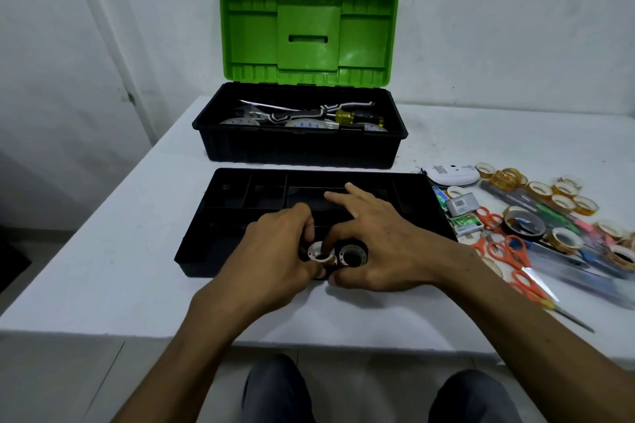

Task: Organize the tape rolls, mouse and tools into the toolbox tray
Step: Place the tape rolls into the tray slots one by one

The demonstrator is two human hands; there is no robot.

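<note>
A black toolbox tray (237,216) with several compartments lies on the white table in front of me. Two small tape rolls sit side by side in its front compartment. My left hand (275,251) pinches the left tape roll (318,252) with curled fingers. My right hand (381,244) holds the right tape roll (352,252) between thumb and a bent finger, its other fingers spread over the tray. To the right lie a white mouse (453,173), several yellow tape rolls (563,203), a dark tape roll (524,221) and orange scissors (508,251).
The open toolbox (299,144) with a green lid (309,33) stands behind the tray; it holds a yellow-handled screwdriver (357,117), pliers and big tape rolls. Small boxes (460,206) and pens lie right of the tray. The table's front edge runs just below my wrists.
</note>
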